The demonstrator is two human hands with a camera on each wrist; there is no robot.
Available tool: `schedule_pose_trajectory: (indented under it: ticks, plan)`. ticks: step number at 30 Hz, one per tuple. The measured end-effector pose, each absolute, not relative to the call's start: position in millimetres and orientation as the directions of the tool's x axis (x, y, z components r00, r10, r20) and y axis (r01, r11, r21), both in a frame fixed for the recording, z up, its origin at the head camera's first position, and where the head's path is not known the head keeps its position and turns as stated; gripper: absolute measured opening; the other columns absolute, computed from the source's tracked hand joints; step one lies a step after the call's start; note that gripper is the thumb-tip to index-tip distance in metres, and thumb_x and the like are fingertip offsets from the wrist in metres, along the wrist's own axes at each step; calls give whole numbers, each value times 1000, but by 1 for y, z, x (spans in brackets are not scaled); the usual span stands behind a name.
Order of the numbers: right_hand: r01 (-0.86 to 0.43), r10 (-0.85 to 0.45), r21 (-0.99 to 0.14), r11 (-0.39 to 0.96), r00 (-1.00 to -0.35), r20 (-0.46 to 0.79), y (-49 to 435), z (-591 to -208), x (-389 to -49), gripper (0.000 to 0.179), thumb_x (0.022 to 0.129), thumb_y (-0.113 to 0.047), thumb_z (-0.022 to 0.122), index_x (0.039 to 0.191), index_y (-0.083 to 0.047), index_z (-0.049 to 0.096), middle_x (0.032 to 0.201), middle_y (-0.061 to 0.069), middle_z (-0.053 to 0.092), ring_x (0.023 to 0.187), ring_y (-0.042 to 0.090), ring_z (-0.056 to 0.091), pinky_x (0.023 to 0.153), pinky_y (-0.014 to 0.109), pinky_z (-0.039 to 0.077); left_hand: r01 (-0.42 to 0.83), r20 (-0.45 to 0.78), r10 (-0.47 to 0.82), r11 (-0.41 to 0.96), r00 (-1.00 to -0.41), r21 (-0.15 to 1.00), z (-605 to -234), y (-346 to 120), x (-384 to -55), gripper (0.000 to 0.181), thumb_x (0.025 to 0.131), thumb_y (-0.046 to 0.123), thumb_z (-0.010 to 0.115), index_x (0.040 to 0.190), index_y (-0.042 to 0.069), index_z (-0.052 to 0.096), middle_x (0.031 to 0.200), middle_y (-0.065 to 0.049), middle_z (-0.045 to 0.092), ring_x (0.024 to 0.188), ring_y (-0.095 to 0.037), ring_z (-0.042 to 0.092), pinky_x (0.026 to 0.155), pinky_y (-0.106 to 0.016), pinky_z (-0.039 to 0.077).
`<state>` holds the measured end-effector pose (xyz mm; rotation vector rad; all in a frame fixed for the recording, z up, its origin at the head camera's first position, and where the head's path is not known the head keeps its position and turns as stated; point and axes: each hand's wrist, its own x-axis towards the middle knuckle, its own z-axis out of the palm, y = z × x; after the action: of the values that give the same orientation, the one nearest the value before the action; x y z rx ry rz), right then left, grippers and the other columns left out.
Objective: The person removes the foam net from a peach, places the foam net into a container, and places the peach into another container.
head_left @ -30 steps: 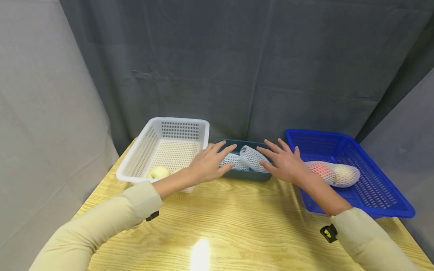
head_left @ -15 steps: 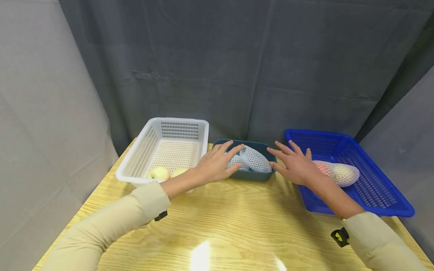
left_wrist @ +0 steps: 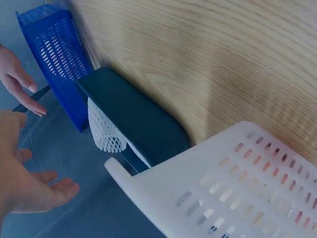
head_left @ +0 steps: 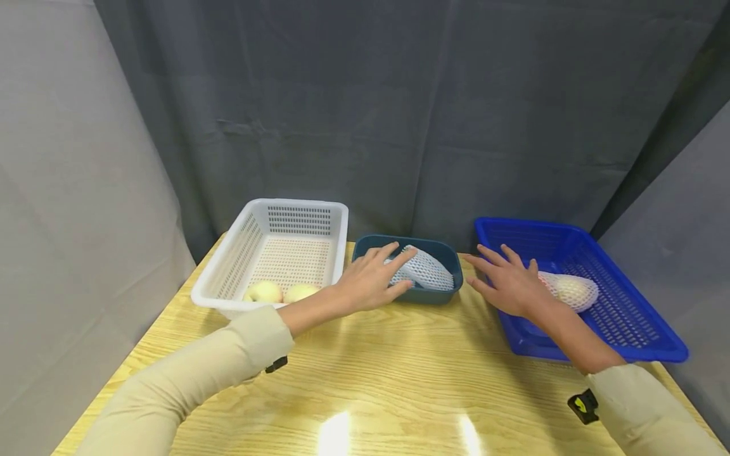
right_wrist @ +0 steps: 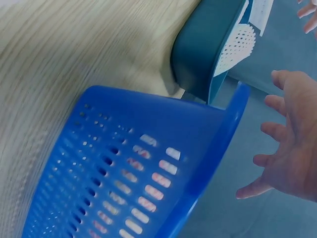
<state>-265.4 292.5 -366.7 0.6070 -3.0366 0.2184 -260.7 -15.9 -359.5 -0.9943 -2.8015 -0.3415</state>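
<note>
Fingers spread, my left hand [head_left: 369,280] hovers over the left part of a dark teal bin [head_left: 424,296], holding nothing. White foam fruit nets [head_left: 431,269] lie in that bin, partly hidden by the hand. My right hand [head_left: 511,283], also spread and bare of any object, is above the left side of a blue basket [head_left: 630,316]. Inside this basket lies a foam net with round fruit [head_left: 577,292] in it, its left end covered by my hand. Both hands are apart from the bin's rim in the left wrist view, where my left hand [left_wrist: 29,181] shows fingers extended.
A white slotted basket [head_left: 212,288] stands at the left of the wooden table [head_left: 371,380]. Two pale yellow round fruits [head_left: 264,291] lie at its near side, one partly behind my forearm. A dark grey curtain [head_left: 319,114] hangs behind the containers.
Both hands have shifted to the right, still spread. The right hand has moved off the teal bin towards the blue basket, and a second yellow fruit shows beside my left forearm.
</note>
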Motion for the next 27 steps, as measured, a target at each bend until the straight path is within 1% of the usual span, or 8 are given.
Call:
schedule_pose_trajectory:
  ticks: [4,7,11,17,22,27]
  plan:
    - [-370,-365,-124,921,-929,62,298,-368,-265,57,104,-47,47,154,-22,40,160,19,25,141,58,13,93,88,7,626,192,597,761,-779,171,-362,-10,-260,60,104,47,49,158,27,31,159,-12,31,136,-35,41,101,-52,45]
    - [-360,-356,-123,925,-933,57,302,-369,-266,56,104,-47,47,154,-22,40,160,19,25,141,57,13,93,88,7,631,188,603,756,-775,176,-364,-3,-259,61,103,47,49,158,28,31,160,-11,30,137,-34,41,101,-54,45]
    - [-346,-342,-122,930,-938,56,308,-370,-267,55,105,-48,44,153,-20,42,160,19,26,141,57,13,93,88,7,656,206,625,737,-753,165,-366,7,-257,60,103,48,50,157,26,33,159,-12,31,136,-34,43,100,-51,47]
    - [-309,-307,-124,943,-951,34,318,-374,-269,58,105,-49,43,153,-16,41,159,22,25,140,59,13,92,88,5,683,206,654,717,-728,136,-366,22,-254,62,103,50,48,158,27,32,158,-11,33,135,-34,43,102,-46,46]
    - [-290,-290,-135,947,-957,20,326,-375,-270,59,105,-50,41,153,-15,41,159,24,24,139,60,12,92,88,5,685,188,661,716,-726,130,-368,33,-252,61,103,52,46,158,29,30,159,-11,32,136,-32,42,105,-44,43]
    - [-279,-279,-141,950,-960,16,333,-378,-272,59,106,-50,40,152,-13,42,159,24,25,138,60,12,92,88,6,689,181,666,712,-724,137,-372,41,-251,61,103,51,46,158,28,30,158,-12,33,136,-32,42,106,-45,43]
